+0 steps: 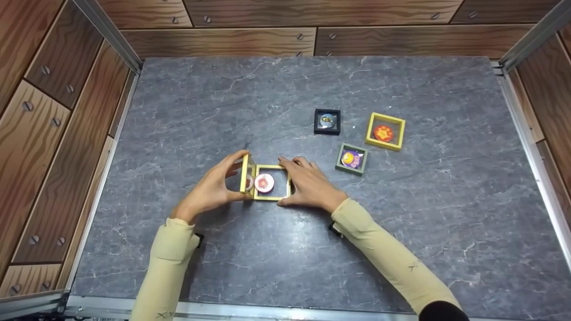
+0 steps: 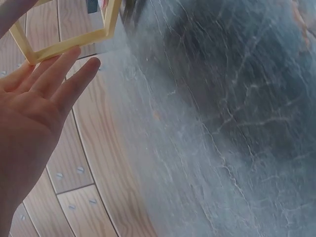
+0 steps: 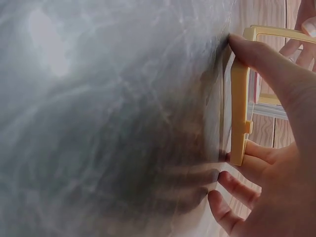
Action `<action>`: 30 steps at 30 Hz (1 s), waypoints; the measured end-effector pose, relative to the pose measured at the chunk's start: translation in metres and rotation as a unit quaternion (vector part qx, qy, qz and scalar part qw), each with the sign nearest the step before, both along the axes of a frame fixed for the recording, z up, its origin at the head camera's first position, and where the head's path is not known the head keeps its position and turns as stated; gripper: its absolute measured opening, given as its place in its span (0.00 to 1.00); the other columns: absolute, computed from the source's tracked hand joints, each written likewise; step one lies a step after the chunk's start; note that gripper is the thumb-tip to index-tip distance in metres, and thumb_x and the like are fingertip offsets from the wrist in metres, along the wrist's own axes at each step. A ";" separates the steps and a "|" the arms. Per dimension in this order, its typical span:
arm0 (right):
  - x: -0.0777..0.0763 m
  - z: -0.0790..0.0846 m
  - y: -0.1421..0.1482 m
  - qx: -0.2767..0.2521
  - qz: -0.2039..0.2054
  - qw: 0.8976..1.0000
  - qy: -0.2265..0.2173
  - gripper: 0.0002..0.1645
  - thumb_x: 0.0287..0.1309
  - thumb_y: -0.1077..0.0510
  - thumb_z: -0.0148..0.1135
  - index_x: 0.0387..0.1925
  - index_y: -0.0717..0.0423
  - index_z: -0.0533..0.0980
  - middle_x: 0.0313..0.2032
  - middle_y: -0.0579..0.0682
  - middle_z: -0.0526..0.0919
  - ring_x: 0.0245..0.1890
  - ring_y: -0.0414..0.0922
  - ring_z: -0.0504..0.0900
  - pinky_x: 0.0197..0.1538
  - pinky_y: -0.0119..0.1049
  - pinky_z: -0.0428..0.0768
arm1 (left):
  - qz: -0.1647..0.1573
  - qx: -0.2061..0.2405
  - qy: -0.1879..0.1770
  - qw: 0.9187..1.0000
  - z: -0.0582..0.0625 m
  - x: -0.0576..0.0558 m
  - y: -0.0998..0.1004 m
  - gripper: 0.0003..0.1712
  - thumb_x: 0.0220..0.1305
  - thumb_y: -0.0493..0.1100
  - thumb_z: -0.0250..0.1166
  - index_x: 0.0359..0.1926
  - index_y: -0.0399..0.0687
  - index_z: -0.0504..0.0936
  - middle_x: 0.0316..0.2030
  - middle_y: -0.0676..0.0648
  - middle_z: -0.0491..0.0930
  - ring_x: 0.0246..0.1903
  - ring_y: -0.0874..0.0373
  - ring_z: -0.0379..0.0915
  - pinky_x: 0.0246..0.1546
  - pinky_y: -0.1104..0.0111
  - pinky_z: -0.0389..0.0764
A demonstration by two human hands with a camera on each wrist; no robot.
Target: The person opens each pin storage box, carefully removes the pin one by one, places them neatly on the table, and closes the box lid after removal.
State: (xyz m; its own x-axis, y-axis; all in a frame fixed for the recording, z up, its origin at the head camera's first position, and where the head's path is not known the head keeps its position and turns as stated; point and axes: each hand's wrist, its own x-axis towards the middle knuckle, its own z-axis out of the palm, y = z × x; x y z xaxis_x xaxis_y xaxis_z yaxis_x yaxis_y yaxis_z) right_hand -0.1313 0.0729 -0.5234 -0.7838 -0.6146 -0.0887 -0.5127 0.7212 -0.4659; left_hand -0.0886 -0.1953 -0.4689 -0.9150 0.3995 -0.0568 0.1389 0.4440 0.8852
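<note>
A yellow hinged display frame [image 1: 272, 199] lies unfolded on the table, one half flat and the other standing upright at its left. A round white badge with a red design [image 1: 264, 183] sits on the clear film of the flat half, close to the hinge. My left hand [image 1: 212, 183] holds the upright half [image 2: 69, 45] by two opposite edges, between thumb and fingers. From the other side, my right hand [image 1: 312, 185] grips the flat half, thumb at the near corner and fingers at the far one. A small tab shows on its outer side [image 3: 239, 113] in the right wrist view.
To the right of my hands lie a green frame [image 1: 365, 161] with a purple and yellow badge, a black frame [image 1: 327, 132] with a bluish one, and another yellow frame [image 1: 403, 133] with a red-orange one. Wood-patterned walls [image 1: 250, 42] border the grey marbled table [image 1: 223, 102].
</note>
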 end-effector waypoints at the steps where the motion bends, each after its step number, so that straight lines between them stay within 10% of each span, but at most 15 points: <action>1: 0.000 0.000 -0.001 0.000 0.000 1.000 0.001 0.73 0.33 0.26 0.74 0.76 0.50 0.52 0.68 0.49 0.70 0.68 0.51 0.64 0.71 0.54 0.64 | 0.000 0.001 -0.002 1.000 -0.003 -0.001 -0.002 0.59 0.43 0.29 0.77 0.75 0.48 0.55 0.72 0.40 0.61 0.69 0.43 0.62 0.71 0.50 0.67; 20: 0.008 0.005 -0.007 0.027 0.018 0.999 0.026 0.63 0.47 0.24 0.63 0.75 0.55 0.56 0.77 0.51 0.54 0.71 0.54 0.60 0.69 0.55 0.66 | 0.000 -0.019 0.004 1.000 -0.020 -0.007 -0.008 0.60 0.43 0.40 0.81 0.75 0.61 0.57 0.71 0.50 0.64 0.68 0.50 0.65 0.70 0.55 0.69; 30: 0.013 0.012 -0.041 -0.075 0.012 0.993 0.086 0.30 0.55 0.47 0.70 0.57 0.56 0.77 0.57 0.52 0.76 0.56 0.48 0.72 0.64 0.42 0.75 | -0.010 -0.032 0.002 0.999 -0.016 -0.008 -0.005 0.60 0.46 0.37 0.79 0.75 0.65 0.55 0.73 0.50 0.61 0.69 0.48 0.65 0.70 0.55 0.69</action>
